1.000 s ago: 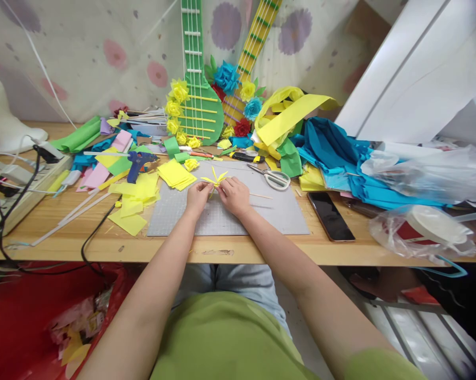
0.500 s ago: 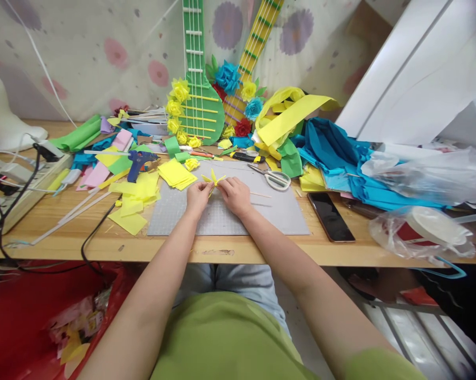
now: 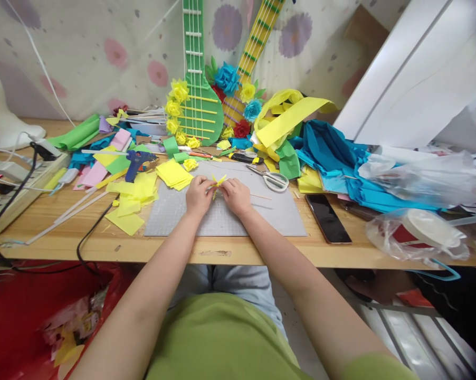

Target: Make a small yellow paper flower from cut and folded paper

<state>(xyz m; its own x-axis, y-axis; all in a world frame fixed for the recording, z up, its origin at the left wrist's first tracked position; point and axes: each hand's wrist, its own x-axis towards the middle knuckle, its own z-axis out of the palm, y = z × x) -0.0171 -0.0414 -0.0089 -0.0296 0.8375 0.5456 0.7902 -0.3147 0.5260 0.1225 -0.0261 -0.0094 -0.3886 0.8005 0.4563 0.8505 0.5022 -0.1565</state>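
Between my fingertips, just over the grey cutting mat (image 3: 170, 219), is a small yellow paper flower (image 3: 218, 181) with narrow pointed petals. My left hand (image 3: 199, 195) pinches its left side, and my right hand (image 3: 236, 195) pinches its right side. The fingers partly cover the flower. A thin stick (image 3: 262, 197) sticks out to the right of my right hand; I cannot tell whether that hand holds it. Close by on the left lies a stack of yellow paper squares (image 3: 173, 174), with a finished yellow flower (image 3: 190, 164) beside it. White-handled scissors (image 3: 275, 181) rest at the mat's upper right.
A blue glue gun (image 3: 137, 164) and loose yellow sheets (image 3: 131, 221) lie to the left. A phone (image 3: 328, 218) is right of the mat. Behind stand a green paper guitar (image 3: 201, 113) and a yellow one (image 3: 257, 39). Blue crepe paper (image 3: 325, 145) is heaped at right.
The flower has turned between my fingertips, and its petals now show edge-on and narrower. Both hands stay in nearly the same spot. The whole view has shifted slightly.
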